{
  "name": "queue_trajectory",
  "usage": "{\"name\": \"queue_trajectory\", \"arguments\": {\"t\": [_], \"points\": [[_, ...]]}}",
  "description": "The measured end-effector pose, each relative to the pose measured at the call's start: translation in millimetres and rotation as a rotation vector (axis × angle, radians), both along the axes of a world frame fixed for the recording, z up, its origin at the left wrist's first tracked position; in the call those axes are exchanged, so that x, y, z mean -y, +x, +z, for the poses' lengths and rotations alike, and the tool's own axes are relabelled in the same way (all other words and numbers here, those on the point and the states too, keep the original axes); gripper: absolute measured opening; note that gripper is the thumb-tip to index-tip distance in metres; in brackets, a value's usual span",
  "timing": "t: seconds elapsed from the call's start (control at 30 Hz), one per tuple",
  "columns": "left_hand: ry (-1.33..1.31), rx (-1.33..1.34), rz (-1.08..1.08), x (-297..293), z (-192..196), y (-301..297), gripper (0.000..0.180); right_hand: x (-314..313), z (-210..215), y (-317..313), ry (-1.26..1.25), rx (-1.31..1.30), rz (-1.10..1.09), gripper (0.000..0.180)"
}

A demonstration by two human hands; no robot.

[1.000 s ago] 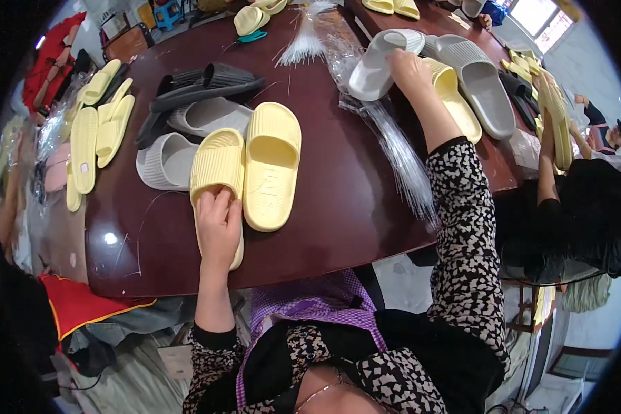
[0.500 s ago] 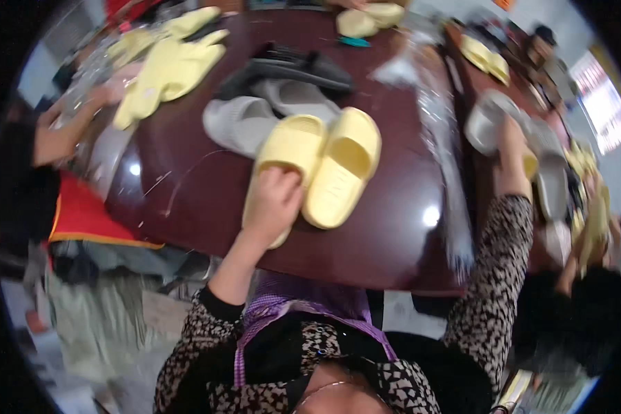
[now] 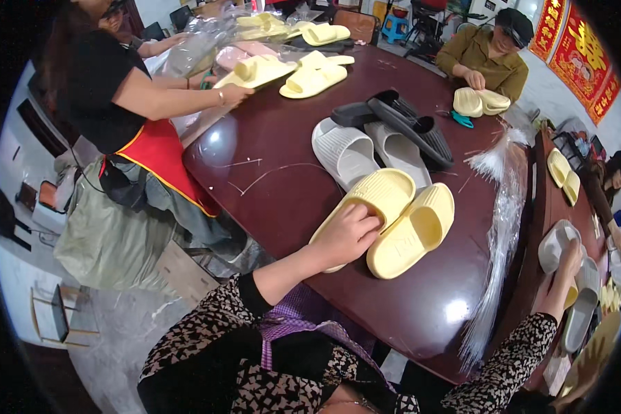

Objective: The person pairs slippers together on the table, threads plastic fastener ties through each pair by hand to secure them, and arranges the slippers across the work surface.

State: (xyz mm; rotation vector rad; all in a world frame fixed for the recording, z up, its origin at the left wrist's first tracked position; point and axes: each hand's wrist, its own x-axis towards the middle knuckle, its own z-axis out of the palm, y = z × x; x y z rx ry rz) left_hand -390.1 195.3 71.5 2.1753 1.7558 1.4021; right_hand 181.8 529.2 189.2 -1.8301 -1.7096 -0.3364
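Observation:
My left hand is closed on the left yellow slipper, its fingers curled at the strap's opening. Touching that slipper's side is a second yellow slipper. Just behind this pair lie grey slippers, with black slippers partly over them. Far to the right, my right hand reaches down and grips a light grey slipper; its fingertips are partly hidden. Beside it lies another grey slipper, and a bit of yellow shows under my wrist.
A bundle of clear plastic strips lies along the table's right side. At the far side, a person handles yellow slippers near teal scissors. On the left, a person in a red apron holds a yellow slipper.
The view has swung, bringing more of the room and the co-workers into sight. Both my hands keep their places on the same slippers.

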Motion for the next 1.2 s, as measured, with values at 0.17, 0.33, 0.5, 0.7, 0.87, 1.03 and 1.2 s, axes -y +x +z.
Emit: {"name": "queue_trajectory", "arguments": {"t": [0.17,0.33,0.5,0.7,0.87,1.03,1.2], "points": [[0.016,-0.029,0.009,-8.0,3.6,6.5,0.020,57.3,50.7,-130.5,-0.038,0.083,0.459,0.025],[-0.014,0.019,0.072,4.5,0.1,1.6,0.019,183.9,25.6,-320.2,-0.489,-0.020,1.036,0.023],[-0.114,0.092,-0.033,-10.7,15.0,18.9,0.016,194.8,-25.5,-368.4,-0.496,0.022,0.636,0.029],[-0.377,0.275,-0.160,-38.3,8.4,12.7,0.015,192.5,-44.2,-376.6,-0.203,-0.041,0.679,0.036],[-0.235,0.221,-0.184,-50.6,3.2,18.4,0.021,201.4,-47.0,-368.1,-0.327,-0.071,0.722,0.032],[-0.202,0.236,-0.167,-53.1,3.8,26.0,0.026,227.8,-58.4,-369.9,-0.053,0.032,0.801,0.027],[-0.335,0.447,-0.338,-50.7,1.4,30.0,0.028,244.6,-60.9,-359.0,-0.124,-0.073,0.732,0.022]]}}
